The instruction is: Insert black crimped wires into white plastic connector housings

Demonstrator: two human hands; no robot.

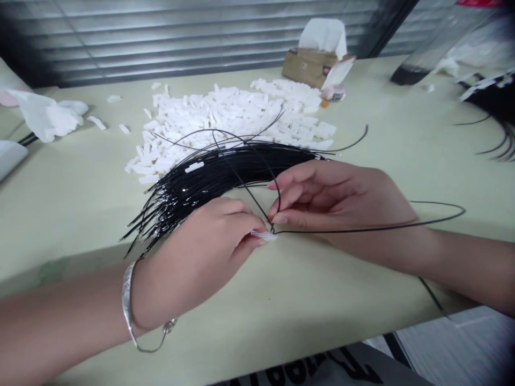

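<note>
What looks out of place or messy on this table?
A few white plastic pieces lie apart from the pile, toward the crumpled tissue. Some loose wires arc off the wire bundle. Nothing looks damaged. The left hand pinches a white connector, the right hand a black wire.

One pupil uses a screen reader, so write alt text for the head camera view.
The left hand pinches a small white connector while the right hand holds a thin black wire against it, above a pale green table. Behind them lie a bundle of black wires, a pile of white pieces and a tissue box.
</note>
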